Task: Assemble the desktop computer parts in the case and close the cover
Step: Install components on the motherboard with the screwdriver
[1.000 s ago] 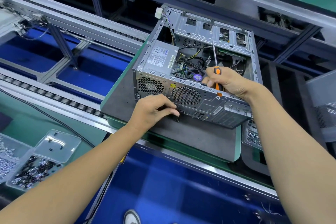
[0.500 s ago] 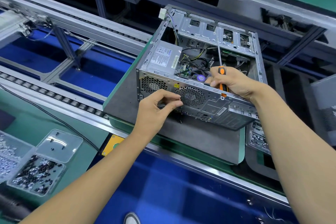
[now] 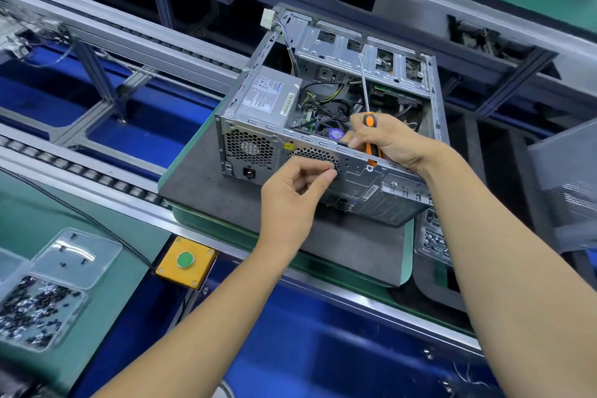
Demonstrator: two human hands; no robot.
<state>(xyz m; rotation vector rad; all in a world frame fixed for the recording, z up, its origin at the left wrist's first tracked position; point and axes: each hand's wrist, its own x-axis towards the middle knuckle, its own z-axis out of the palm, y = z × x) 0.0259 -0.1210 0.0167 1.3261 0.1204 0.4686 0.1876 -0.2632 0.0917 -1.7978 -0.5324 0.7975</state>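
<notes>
Head view: the open computer case (image 3: pixel 326 152) lies on its side on a grey pallet (image 3: pixel 206 191). The right hand (image 3: pixel 392 142) is wrapped around a screwdriver (image 3: pixel 368 121), whose shaft points far, over the interior. The left hand (image 3: pixel 297 197), nearer the rear panel, is pinched shut (contents cannot be told), touching the panel beside the rear fan grille (image 3: pixel 315 157).

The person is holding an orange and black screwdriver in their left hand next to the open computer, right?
Not quite. The head view shows the orange and black screwdriver in the right hand, not the left. The left hand is pinched at the back panel of the open computer; whether it holds anything is too small to tell.
</notes>
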